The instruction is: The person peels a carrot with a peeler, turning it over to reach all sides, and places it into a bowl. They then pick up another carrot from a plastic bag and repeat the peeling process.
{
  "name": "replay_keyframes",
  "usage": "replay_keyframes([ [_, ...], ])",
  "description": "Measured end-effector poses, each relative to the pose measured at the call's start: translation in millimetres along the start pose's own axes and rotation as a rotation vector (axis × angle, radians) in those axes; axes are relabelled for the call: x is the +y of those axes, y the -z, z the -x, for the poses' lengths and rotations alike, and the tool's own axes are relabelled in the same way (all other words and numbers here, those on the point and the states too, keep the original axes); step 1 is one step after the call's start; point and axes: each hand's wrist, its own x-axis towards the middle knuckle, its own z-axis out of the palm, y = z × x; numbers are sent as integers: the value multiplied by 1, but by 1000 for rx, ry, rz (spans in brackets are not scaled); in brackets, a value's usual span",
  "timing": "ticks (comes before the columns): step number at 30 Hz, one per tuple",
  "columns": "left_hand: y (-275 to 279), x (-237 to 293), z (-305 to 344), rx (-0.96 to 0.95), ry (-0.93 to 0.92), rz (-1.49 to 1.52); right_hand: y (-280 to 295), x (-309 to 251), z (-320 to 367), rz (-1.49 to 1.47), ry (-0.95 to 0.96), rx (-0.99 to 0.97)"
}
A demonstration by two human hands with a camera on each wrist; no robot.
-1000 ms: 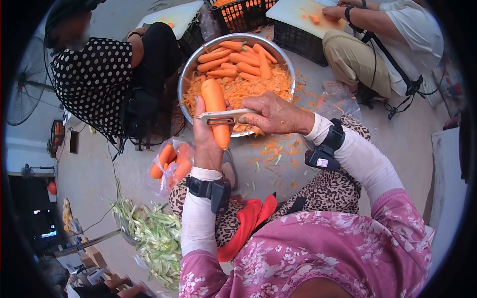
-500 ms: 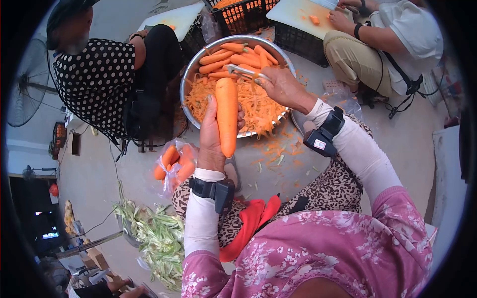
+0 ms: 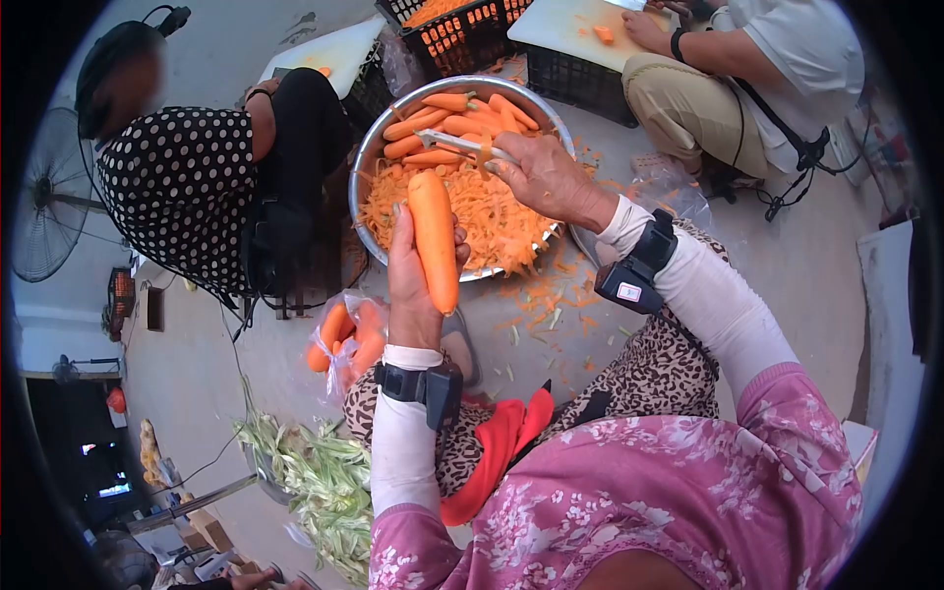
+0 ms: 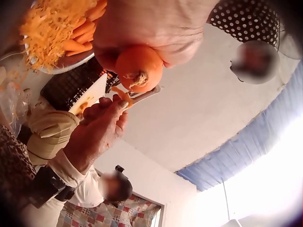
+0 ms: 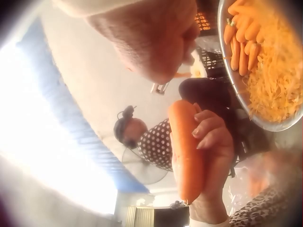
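My left hand (image 3: 413,285) grips a thick orange carrot (image 3: 434,241), tip toward me, in front of a wide metal basin (image 3: 360,211). In the right wrist view the fingers curl round the carrot's side (image 5: 186,146). My right hand (image 3: 553,177) holds a vegetable peeler (image 3: 457,144) by its handle, up and to the right of the carrot and apart from it. An orange strip of peel (image 3: 484,152) clings to the peeler. The basin holds a heap of peelings (image 3: 492,221) with several whole carrots (image 3: 462,123) lying at its far side.
A plastic bag of carrots (image 3: 346,339) lies left of my knee, with a pile of green-white husks (image 3: 320,482) behind. One person in polka dots (image 3: 187,187) sits at left, another in white (image 3: 787,74) at right, beside cutting boards (image 3: 575,29). Peel scraps litter the floor.
The peeler was across the carrot a second ago; my right hand has since lifted it up and away over the basin. My left hand keeps hold of the carrot, which has turned slightly.
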Motion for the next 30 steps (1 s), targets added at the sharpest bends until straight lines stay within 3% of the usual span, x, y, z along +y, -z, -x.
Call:
replay_keyframes([
  [2, 1, -1, -1, -8, 15, 20, 0, 7, 3, 95, 4, -92],
  [7, 2, -1, -3, -2, 28, 35, 8, -9, 1, 19, 32, -51],
  [9, 4, -2, -2, -19, 26, 23, 5, -4, 3, 224, -110, -260],
  [10, 4, -2, -2, -6, 40, 31, 4, -5, 5, 153, -13, -155],
  [14, 5, -5, -1, 34, 6, 5, 2, -6, 6, 36, 29, -93],
  [17, 8, -3, -4, 38, 16, 13, 0, -3, 6, 195, -140, -252],
  [19, 8, -2, -4, 59, -6, 34, -4, 0, 3, 26, 30, -38],
  [23, 8, -2, -5, 34, -12, 68, 3, -11, 5, -16, 63, -57],
  [30, 2, 3, -3, 58, -54, 168, 7, -41, 18, -262, 126, -362],
])
